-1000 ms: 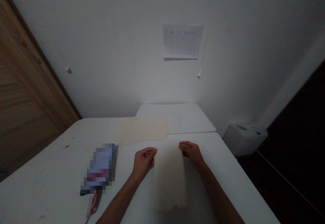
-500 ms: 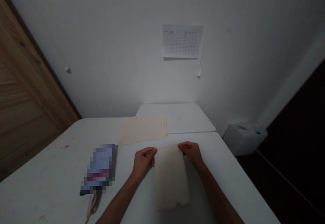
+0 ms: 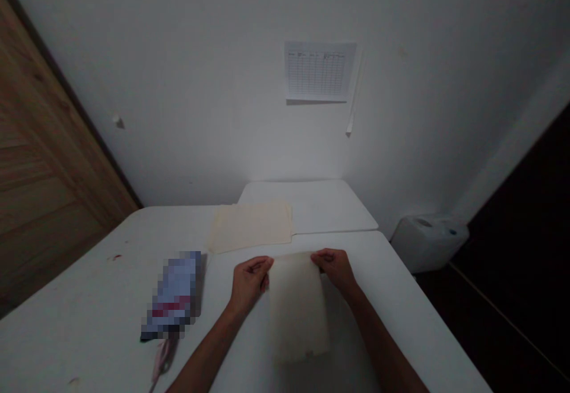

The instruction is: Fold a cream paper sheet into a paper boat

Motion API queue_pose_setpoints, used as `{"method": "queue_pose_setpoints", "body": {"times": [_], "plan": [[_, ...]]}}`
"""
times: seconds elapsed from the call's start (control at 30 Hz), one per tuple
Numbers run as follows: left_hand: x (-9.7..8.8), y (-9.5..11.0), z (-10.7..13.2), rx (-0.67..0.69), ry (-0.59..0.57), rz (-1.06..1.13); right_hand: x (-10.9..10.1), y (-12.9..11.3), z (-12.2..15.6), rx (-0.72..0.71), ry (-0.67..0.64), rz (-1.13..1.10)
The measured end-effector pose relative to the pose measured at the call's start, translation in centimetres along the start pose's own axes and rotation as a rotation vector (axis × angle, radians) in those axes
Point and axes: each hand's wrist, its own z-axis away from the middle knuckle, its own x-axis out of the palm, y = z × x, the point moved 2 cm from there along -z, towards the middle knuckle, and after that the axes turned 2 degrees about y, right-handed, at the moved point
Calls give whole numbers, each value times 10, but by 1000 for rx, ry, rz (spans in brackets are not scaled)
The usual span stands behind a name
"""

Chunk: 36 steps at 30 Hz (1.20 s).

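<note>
A cream sheet point(image 3: 297, 307), paper or thin cloth, is held up by its far corners over the white table point(image 3: 89, 298). My left hand point(image 3: 249, 280) pinches its far left corner with curled fingers. My right hand point(image 3: 335, 269) pinches the far right corner. The sheet's near edge hangs free and slightly wavy above the table. A stack of similar cream sheets point(image 3: 252, 227) lies farther back on the table, apart from both hands.
A blue, white and red item point(image 3: 173, 296), blurred out, lies left of my left arm with a pink cord by it. A second white tabletop point(image 3: 312, 203) meets the wall. A printed chart point(image 3: 319, 71) hangs on the wall. A white appliance point(image 3: 430, 240) stands at right. A wooden door point(image 3: 40, 185) is at left.
Both hands have lifted the sheet a little and drawn it slightly away from me; its near edge sits higher and farther from me than a second ago.
</note>
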Motion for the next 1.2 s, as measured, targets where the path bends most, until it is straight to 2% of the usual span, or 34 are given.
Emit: {"method": "queue_pose_setpoints", "body": {"times": [0.13,0.3,0.53,0.77,0.97,1.2], "plan": [[1,3,1,-3,29,-5,2,3,0,14,-31,-11],[1,6,2,-1,28,10,2,6,2,36,-166,-6],[1,4,2,-6,26,13,-2,6,1,29,-107,43],[-2,4,0,15,50,18,2,5,4,59,-210,22],[-4,3,-2,46,45,14,1,9,0,46,-147,53],[-7,-2,-4,44,60,57,4,9,2,45,-237,18]]}}
